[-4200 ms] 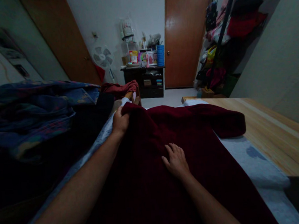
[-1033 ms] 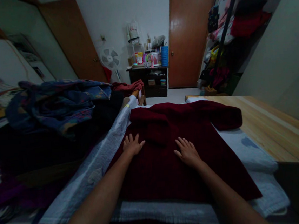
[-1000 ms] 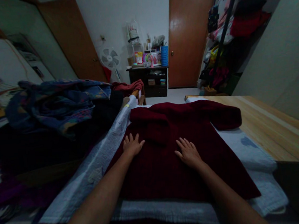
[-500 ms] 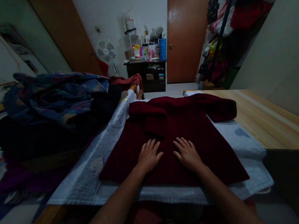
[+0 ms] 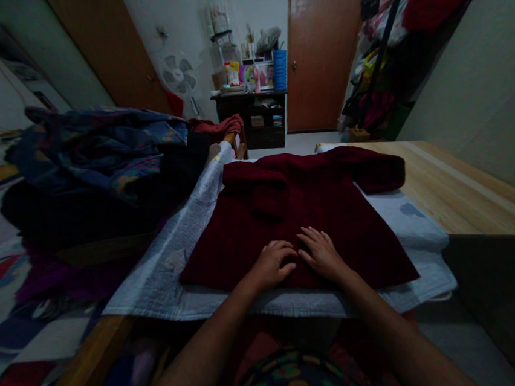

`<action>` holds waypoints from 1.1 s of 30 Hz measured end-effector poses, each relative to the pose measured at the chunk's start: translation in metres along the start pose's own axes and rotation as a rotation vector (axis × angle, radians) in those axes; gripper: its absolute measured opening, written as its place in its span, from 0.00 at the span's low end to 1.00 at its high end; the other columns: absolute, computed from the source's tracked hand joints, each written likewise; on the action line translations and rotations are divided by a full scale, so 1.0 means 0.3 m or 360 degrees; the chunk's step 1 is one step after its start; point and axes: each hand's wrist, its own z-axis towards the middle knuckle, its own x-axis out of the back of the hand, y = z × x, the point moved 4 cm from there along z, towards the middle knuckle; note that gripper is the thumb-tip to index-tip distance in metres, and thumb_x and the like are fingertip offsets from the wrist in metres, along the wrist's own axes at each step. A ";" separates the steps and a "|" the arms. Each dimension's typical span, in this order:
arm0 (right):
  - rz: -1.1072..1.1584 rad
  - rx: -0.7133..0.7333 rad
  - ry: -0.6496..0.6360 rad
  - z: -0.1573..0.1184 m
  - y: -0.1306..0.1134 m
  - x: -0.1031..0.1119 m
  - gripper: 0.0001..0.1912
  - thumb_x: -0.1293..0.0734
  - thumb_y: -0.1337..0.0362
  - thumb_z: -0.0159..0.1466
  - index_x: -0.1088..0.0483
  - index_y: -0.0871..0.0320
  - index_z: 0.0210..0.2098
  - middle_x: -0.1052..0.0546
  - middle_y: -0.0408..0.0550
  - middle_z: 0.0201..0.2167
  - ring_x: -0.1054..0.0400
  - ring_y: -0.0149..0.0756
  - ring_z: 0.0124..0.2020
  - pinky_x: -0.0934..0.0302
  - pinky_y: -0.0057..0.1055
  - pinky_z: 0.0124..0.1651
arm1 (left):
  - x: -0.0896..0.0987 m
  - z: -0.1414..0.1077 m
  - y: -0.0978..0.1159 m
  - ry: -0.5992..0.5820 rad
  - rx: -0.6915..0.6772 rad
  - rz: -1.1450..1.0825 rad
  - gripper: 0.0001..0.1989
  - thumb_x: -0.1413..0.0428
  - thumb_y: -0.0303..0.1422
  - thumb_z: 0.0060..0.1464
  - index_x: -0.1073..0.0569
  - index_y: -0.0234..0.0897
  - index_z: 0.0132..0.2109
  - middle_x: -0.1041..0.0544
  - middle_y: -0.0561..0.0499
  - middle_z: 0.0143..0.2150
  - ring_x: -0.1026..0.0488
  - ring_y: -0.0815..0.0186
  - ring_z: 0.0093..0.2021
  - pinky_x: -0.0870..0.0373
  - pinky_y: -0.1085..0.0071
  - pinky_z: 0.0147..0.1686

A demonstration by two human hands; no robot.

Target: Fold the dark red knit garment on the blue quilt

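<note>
A dark red long-sleeved garment (image 5: 332, 210) lies spread out before me, its left sleeve folded in over the body and its right sleeve reaching out to the side. Beneath it is a pale blue cloth (image 5: 157, 287). My left hand (image 5: 276, 264) rests on the garment's lower middle, fingers slightly bent and pointing right. Close beside it, my right hand (image 5: 321, 252) lies on the fabric with its fingers spread. Neither hand grips the cloth.
On the left is a heap of clothes (image 5: 99, 159), with a blue patterned piece on top. A wooden board (image 5: 443, 181) stretches along the right. Further back stand a white fan (image 5: 179, 76), a dark cabinet (image 5: 250, 121) and a brown door (image 5: 317, 54). Clothes hang at upper right.
My left hand has slid right across the garment, closer to my right hand. My right hand has barely moved on the fabric. The camera view has tipped down a little.
</note>
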 end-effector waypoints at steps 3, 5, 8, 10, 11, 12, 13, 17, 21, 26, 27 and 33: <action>-0.0091 -0.0049 -0.0034 0.012 -0.005 -0.002 0.26 0.44 0.55 0.67 0.42 0.52 0.63 0.45 0.48 0.67 0.57 0.43 0.68 0.63 0.49 0.66 | -0.001 0.003 -0.018 0.0047 0.0027 0.0078 0.13 0.43 0.33 0.55 0.26 0.43 0.48 0.30 0.48 0.57 0.37 0.59 0.58 0.39 0.59 0.57; -0.0135 -0.0092 -0.0063 0.029 0.000 -0.002 0.27 0.45 0.54 0.68 0.44 0.52 0.64 0.47 0.48 0.68 0.58 0.44 0.69 0.63 0.50 0.66 | 0.001 0.007 -0.041 0.0102 0.0045 0.0132 0.14 0.43 0.33 0.54 0.26 0.43 0.48 0.30 0.48 0.57 0.37 0.59 0.58 0.39 0.58 0.58; -0.0165 -0.0142 -0.0109 0.054 0.007 -0.002 0.28 0.45 0.53 0.68 0.46 0.51 0.65 0.49 0.48 0.69 0.59 0.45 0.69 0.64 0.51 0.66 | 0.005 0.014 -0.070 0.0174 0.0084 0.0213 0.14 0.43 0.33 0.54 0.26 0.42 0.48 0.31 0.47 0.58 0.38 0.58 0.59 0.39 0.57 0.58; -0.0158 -0.0159 -0.0140 0.063 0.007 0.001 0.28 0.45 0.53 0.68 0.47 0.51 0.65 0.49 0.48 0.69 0.59 0.45 0.69 0.63 0.52 0.65 | 0.006 0.020 -0.082 0.0192 0.0109 0.0271 0.14 0.43 0.33 0.54 0.27 0.42 0.49 0.33 0.47 0.59 0.39 0.57 0.59 0.40 0.57 0.58; -0.0147 -0.0167 -0.0145 0.064 0.005 0.003 0.28 0.45 0.54 0.67 0.46 0.52 0.65 0.48 0.49 0.69 0.59 0.46 0.69 0.63 0.52 0.65 | 0.006 0.023 -0.085 0.0192 0.0119 0.0298 0.14 0.43 0.34 0.54 0.27 0.42 0.49 0.33 0.47 0.60 0.39 0.57 0.60 0.40 0.56 0.58; -0.0132 -0.0169 -0.0135 0.064 0.001 0.005 0.27 0.45 0.54 0.67 0.45 0.53 0.65 0.47 0.49 0.68 0.58 0.46 0.69 0.62 0.52 0.65 | 0.005 0.026 -0.088 0.0192 0.0124 0.0322 0.14 0.43 0.34 0.54 0.28 0.42 0.49 0.33 0.46 0.60 0.39 0.57 0.60 0.40 0.57 0.58; -0.0111 -0.0162 -0.0110 0.062 -0.006 0.008 0.27 0.45 0.54 0.67 0.44 0.54 0.64 0.47 0.50 0.68 0.58 0.45 0.68 0.62 0.51 0.65 | 0.004 0.029 -0.091 0.0197 0.0126 0.0340 0.14 0.43 0.34 0.54 0.28 0.42 0.49 0.34 0.46 0.60 0.39 0.57 0.60 0.40 0.57 0.58; -0.0021 -0.0034 -0.0022 0.050 -0.041 0.002 0.26 0.45 0.55 0.68 0.42 0.56 0.63 0.45 0.50 0.67 0.56 0.41 0.68 0.62 0.45 0.67 | 0.003 0.041 -0.102 0.0230 0.0129 0.0377 0.13 0.46 0.34 0.57 0.29 0.41 0.49 0.33 0.46 0.60 0.38 0.59 0.60 0.41 0.58 0.58; -0.0050 0.0000 -0.0072 0.056 -0.051 -0.021 0.28 0.46 0.53 0.68 0.46 0.54 0.65 0.47 0.49 0.68 0.57 0.41 0.68 0.62 0.46 0.67 | 0.007 0.062 -0.122 0.0217 0.0148 0.0405 0.11 0.47 0.34 0.58 0.30 0.41 0.48 0.32 0.47 0.59 0.38 0.59 0.60 0.41 0.57 0.59; -0.0147 -0.0044 -0.0065 0.086 -0.041 -0.026 0.30 0.47 0.51 0.68 0.48 0.52 0.66 0.49 0.47 0.69 0.58 0.43 0.69 0.63 0.47 0.67 | 0.031 0.074 -0.110 0.0296 0.0109 0.0347 0.10 0.46 0.30 0.56 0.29 0.39 0.46 0.30 0.46 0.56 0.36 0.60 0.56 0.40 0.60 0.57; -0.0161 -0.0049 -0.0054 0.090 -0.040 -0.026 0.29 0.47 0.51 0.68 0.48 0.52 0.66 0.48 0.47 0.69 0.58 0.43 0.69 0.64 0.47 0.67 | 0.035 0.070 -0.096 0.0307 0.0098 0.0312 0.10 0.46 0.29 0.56 0.29 0.38 0.45 0.29 0.46 0.54 0.35 0.60 0.54 0.39 0.61 0.56; -0.0197 -0.0062 -0.0001 0.102 -0.035 -0.034 0.29 0.48 0.52 0.69 0.48 0.53 0.66 0.48 0.47 0.68 0.58 0.43 0.68 0.64 0.48 0.66 | 0.012 0.007 0.023 -0.0086 -0.0118 -0.0074 0.09 0.42 0.31 0.53 0.27 0.41 0.43 0.27 0.51 0.45 0.33 0.63 0.48 0.38 0.65 0.53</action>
